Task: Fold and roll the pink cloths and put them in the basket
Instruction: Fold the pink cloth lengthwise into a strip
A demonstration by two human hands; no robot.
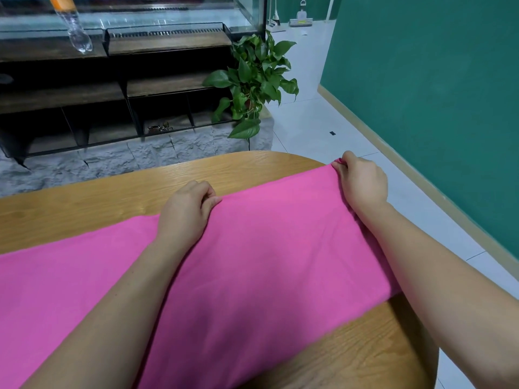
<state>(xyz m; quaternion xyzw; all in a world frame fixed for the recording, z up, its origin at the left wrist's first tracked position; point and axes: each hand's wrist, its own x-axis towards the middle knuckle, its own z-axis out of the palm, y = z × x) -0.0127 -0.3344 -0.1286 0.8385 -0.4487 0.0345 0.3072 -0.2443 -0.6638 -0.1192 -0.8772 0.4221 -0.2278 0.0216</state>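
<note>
Pink cloth [252, 262] lies flat across the table [112, 197]. My left hand [186, 211] and right hand [362, 181] each pinch its far edge. I should match edges evenly and keep tension equal.

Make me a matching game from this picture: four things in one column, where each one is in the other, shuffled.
Things:
1. pink cloth
2. plastic bottle
3. leafy plant
4. right hand

Places:
A. high on the dark shelving, far left
B. spread over the wooden table
C. pinching the cloth's far corner
D. at the shelving's right end

Pairs: 1-B, 2-A, 3-D, 4-C.
</note>
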